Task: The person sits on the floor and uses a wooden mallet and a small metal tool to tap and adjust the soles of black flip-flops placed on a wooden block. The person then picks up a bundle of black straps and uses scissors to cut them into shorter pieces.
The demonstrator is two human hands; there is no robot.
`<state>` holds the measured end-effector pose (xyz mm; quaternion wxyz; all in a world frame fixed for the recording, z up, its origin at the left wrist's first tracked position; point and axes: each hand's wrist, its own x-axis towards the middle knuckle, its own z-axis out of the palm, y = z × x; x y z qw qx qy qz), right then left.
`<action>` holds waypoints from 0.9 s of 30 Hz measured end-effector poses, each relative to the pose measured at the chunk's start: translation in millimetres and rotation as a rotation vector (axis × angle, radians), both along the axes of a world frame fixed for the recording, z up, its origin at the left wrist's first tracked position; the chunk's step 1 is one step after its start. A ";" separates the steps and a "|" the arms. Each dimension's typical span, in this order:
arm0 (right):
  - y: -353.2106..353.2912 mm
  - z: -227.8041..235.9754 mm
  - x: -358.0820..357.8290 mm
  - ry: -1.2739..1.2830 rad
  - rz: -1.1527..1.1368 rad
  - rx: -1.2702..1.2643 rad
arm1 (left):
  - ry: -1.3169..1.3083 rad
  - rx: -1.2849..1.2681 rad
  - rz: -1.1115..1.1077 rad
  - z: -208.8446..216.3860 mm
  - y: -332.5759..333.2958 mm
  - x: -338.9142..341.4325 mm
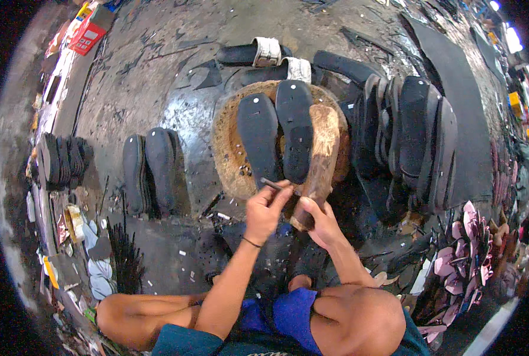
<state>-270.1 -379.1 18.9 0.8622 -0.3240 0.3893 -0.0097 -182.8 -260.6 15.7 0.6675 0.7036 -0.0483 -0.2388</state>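
Observation:
Two black shoe soles, a left one (pixel 257 133) and a right one (pixel 294 113), lie side by side on a round wooden block (pixel 226 151). Each has a small pale dot near its far end. My left hand (pixel 263 212), at their near ends, pinches a short dark metal rod (pixel 270 184) that looks like a hand punch; its tip is hard to make out. My right hand (pixel 322 224) is closed round the near part of a thick wooden club (pixel 322 160). The club's pale, worn far end rests over or beside the right sole's edge; I cannot tell whether they touch.
Stacked black soles stand at the right (pixel 416 130) and the left (pixel 135 172). Beyond the block lie black sandals with white straps (pixel 267 52). A black sheet (pixel 454 89) covers floor at the right, pink pieces (pixel 463 255) are heaped nearer, and scraps litter the floor.

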 end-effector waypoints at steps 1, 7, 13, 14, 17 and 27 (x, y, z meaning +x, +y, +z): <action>3.9 -4.4 3.9 -0.009 0.088 -0.238 | 0.044 -0.037 0.047 -2.1 -1.3 -8.0; -4.8 10.6 -27.6 0.036 0.131 -0.515 | -0.035 -0.091 0.245 -13.7 5.8 49.6; -14.0 49.8 -35.6 0.049 0.167 -0.583 | -0.230 0.182 0.163 -24.7 -9.3 69.0; -16.7 61.3 -33.8 -0.001 0.160 -0.573 | -0.268 0.193 0.172 -27.3 -8.6 66.5; -30.4 121.4 -21.6 -0.137 0.084 -0.567 | -0.405 0.243 0.177 -32.3 -10.2 61.7; -45.3 31.1 -33.6 0.077 0.734 -0.570 | -0.601 0.323 -0.051 -69.3 5.3 55.3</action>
